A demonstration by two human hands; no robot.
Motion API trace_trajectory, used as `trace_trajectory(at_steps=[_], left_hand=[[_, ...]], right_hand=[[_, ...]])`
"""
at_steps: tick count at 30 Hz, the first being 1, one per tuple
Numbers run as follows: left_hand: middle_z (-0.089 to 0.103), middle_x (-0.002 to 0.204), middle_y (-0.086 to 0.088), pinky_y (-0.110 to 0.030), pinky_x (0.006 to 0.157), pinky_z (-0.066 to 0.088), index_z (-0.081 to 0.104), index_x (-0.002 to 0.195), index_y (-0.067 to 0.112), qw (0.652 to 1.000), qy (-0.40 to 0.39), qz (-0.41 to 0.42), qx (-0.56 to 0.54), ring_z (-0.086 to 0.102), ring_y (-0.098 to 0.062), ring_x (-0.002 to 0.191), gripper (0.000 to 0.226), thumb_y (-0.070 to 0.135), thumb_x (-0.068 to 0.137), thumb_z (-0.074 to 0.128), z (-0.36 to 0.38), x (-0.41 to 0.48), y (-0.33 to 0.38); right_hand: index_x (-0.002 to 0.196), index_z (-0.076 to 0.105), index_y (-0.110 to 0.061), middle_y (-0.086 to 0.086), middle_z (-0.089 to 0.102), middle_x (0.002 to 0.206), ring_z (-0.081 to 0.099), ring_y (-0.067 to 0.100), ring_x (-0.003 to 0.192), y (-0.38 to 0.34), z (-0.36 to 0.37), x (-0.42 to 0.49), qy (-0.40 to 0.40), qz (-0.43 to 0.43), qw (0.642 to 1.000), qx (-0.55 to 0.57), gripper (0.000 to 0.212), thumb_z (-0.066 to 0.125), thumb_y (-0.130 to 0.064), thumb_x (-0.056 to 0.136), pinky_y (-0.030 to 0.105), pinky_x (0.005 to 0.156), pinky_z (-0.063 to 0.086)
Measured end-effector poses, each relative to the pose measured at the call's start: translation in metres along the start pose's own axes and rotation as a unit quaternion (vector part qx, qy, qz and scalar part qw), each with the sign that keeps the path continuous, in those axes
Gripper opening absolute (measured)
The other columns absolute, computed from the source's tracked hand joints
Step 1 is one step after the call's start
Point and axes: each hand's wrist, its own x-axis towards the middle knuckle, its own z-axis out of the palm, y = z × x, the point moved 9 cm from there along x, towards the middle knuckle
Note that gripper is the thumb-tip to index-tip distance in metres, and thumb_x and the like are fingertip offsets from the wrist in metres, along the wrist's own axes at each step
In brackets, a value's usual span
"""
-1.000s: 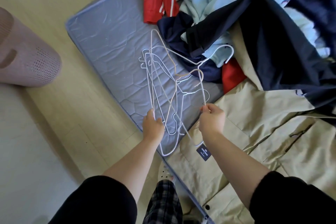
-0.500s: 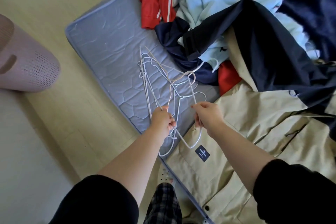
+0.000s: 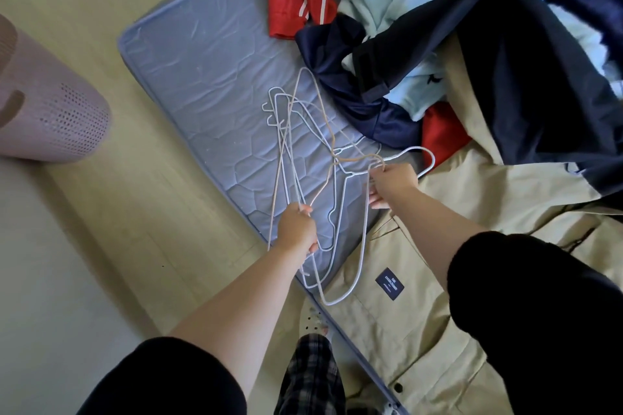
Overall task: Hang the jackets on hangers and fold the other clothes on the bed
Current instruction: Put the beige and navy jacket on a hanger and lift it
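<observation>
One pink basket sits on the floor at the far left. Next to it is the bed, whose near corner is a bare grey quilted surface. Above that corner hangs a tangled bundle of wire hangers. The left hand is closed tight round their lower bars. The right hand, held apart from it, curls its fingers round the neck of one white hanger, and the hook sticks out past the hand. Further right, a beige jacket lies spread on the bed with its dark label showing. Behind it lies a heap of clothes in red, pale blue and navy.
</observation>
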Motion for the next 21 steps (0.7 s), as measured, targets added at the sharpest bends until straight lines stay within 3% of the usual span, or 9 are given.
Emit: trace_trajectory(at_steps=[4,8,10,13,16,18,21], left_hand=[[0.046,0.076,-0.006,-0.021,0.038,0.029,0.05,0.094,0.017,0.988,0.043,0.078,0.124,0.042,-0.024,0.053,0.03,-0.002,0.087,0.027,-0.018,0.003,0.005],[0.052,0.086,-0.005,-0.012,0.04,0.032,0.052,0.105,0.011,0.965,0.056,0.131,0.221,0.05,-0.023,0.065,0.026,-0.001,0.091,0.033,-0.029,-0.001,0.01],[0.051,0.093,-0.008,-0.021,0.054,0.039,0.052,0.106,0.011,0.969,0.053,0.119,0.21,0.052,-0.029,0.074,0.027,-0.001,0.092,0.033,-0.024,-0.004,0.008],[0.048,0.086,-0.012,-0.024,0.038,0.036,0.048,0.099,0.013,0.984,0.028,0.089,0.153,0.048,-0.028,0.058,0.025,0.001,0.093,0.027,-0.008,-0.011,0.003],[0.044,0.076,-0.007,-0.018,0.031,0.029,0.047,0.097,0.014,0.987,0.024,0.092,0.128,0.041,-0.021,0.049,0.024,0.003,0.095,0.026,0.005,-0.018,0.005],[0.042,0.072,-0.006,-0.018,0.033,0.028,0.048,0.095,0.015,0.994,0.028,0.062,0.088,0.037,-0.021,0.05,0.027,0.001,0.094,0.025,0.005,-0.019,0.001],[0.044,0.074,-0.009,-0.019,0.035,0.033,0.049,0.092,0.015,0.998,0.03,0.016,0.048,0.038,-0.021,0.051,0.028,0.002,0.093,0.024,0.001,-0.017,-0.007]], right_hand=[[0.075,0.064,-0.002,0.016,0.068,0.069,0.067,0.028,0.06,-0.029,-0.023,-0.003,0.101,-0.09,0.974,-0.181,0.03,0.05,-0.021,0.095,0.04,0.061,0.059],[0.061,0.056,-0.003,0.012,0.057,0.049,0.054,0.021,0.034,-0.051,-0.022,-0.005,0.078,-0.107,0.99,-0.052,0.034,0.051,-0.009,0.094,0.032,0.041,0.053],[0.063,0.053,-0.003,0.011,0.053,0.043,0.049,0.02,0.031,-0.055,-0.008,-0.009,0.035,-0.083,0.996,-0.004,0.036,0.047,-0.009,0.097,0.027,0.038,0.049],[0.066,0.051,-0.008,0.003,0.054,0.041,0.05,0.017,0.033,-0.061,0.013,-0.02,-0.001,-0.119,0.992,-0.034,0.034,0.043,-0.01,0.098,0.026,0.042,0.045],[0.074,0.055,-0.006,0.018,0.067,0.074,0.065,0.033,0.069,-0.071,0.01,-0.031,0.064,-0.194,0.973,-0.103,0.026,0.043,-0.013,0.095,0.044,0.066,0.054],[0.076,0.055,-0.005,0.027,0.065,0.088,0.063,0.042,0.085,-0.071,-0.001,-0.036,0.12,-0.21,0.966,-0.09,0.025,0.041,-0.015,0.095,0.054,0.08,0.051],[0.069,0.052,-0.009,0.026,0.065,0.082,0.064,0.038,0.071,-0.066,-0.02,-0.043,0.169,-0.203,0.964,-0.021,0.031,0.04,-0.016,0.096,0.051,0.074,0.054]])
